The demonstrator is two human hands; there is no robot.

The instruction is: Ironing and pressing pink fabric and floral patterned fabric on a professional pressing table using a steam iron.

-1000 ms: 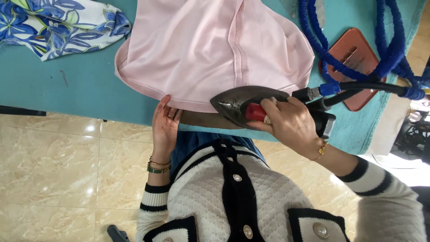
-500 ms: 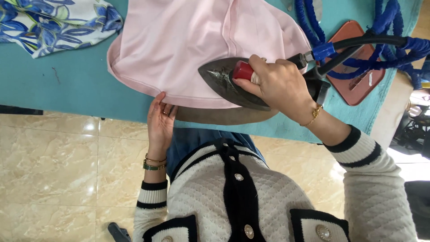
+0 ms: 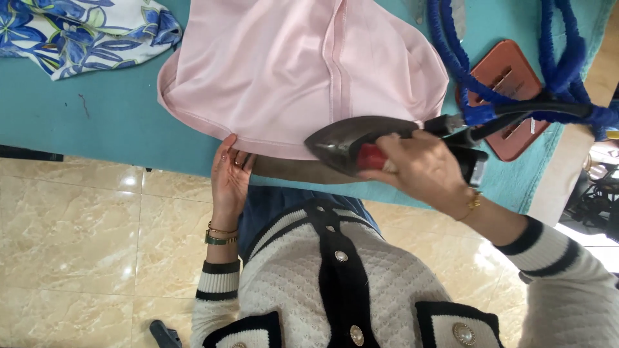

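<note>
Underneath, teal padded board (image 3: 77, 129) (marble-look floor (image 3: 84, 238), perhaps tile) bears pink garment (image 3: 303, 71).

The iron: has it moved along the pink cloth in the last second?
Yes. The iron first slid up onto the pink cloth, then back to its near hem, judged against the red pad on the table.
</note>
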